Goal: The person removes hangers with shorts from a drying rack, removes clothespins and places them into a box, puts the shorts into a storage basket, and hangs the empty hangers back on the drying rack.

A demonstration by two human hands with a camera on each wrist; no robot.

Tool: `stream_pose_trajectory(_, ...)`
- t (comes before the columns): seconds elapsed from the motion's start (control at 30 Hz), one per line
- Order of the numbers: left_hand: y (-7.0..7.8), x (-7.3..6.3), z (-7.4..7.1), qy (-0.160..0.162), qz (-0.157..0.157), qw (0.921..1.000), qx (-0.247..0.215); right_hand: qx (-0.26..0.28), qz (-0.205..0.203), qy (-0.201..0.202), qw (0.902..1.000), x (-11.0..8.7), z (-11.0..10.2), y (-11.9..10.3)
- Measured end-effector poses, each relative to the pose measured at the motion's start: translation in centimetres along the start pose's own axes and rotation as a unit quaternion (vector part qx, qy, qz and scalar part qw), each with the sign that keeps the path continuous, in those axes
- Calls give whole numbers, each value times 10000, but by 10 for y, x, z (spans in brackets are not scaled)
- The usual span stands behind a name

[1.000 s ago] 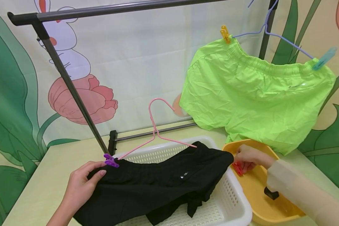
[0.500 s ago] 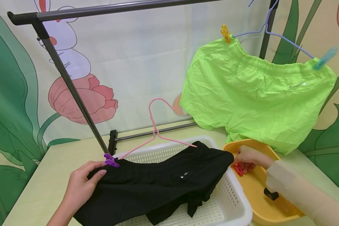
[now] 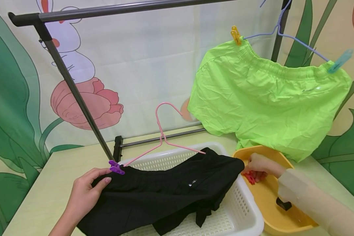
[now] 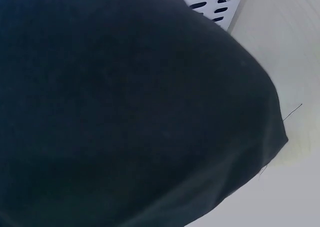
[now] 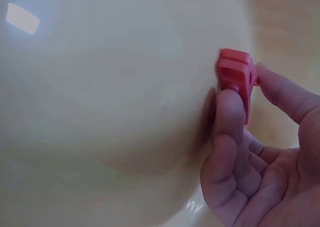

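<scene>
My left hand (image 3: 84,196) holds the left end of the waistband of the black shorts (image 3: 153,190), thumb in front. Its fingertips are beside a purple clothespin (image 3: 116,167), which clips the waistband at the left end of a pink hanger (image 3: 162,139). At the hanger's right end I see no clothespin. Over the yellow basin (image 3: 269,203), my right hand (image 3: 260,166) pinches a red clothespin (image 3: 249,178). The right wrist view shows that red clothespin (image 5: 234,67) between thumb and finger, near the basin wall. Dark cloth of the shorts (image 4: 135,102) fills most of the left wrist view.
Beneath the shorts stands a white perforated basket (image 3: 253,213). Green shorts (image 3: 271,98) hang at right from a blue hanger (image 3: 301,42), with yellow (image 3: 236,35) and teal (image 3: 340,61) clothespins. A dark rack bar (image 3: 135,9) crosses the top. A black object (image 3: 284,204) lies in the basin.
The right hand and the red clothespin have shifted down very slightly over the basin. The left hand, black shorts and pink hanger stay where they were.
</scene>
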State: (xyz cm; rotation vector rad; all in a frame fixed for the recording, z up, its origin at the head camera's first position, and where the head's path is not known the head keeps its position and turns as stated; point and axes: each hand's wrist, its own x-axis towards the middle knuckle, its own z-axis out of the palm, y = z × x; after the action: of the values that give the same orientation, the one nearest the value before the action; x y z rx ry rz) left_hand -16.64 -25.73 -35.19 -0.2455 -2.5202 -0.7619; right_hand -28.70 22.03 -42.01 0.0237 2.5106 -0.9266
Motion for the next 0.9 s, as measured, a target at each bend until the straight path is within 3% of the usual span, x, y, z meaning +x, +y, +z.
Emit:
stream_pose_trajectory(0.4,-1,-1,0,29,5,10000,-4,-266,-79,127,9995,-3,0,-2)
stream_pose_trajectory(0.9,-1,0,0,41,12,10000,32,-265,-704,127,9971,-8,-24,-6)
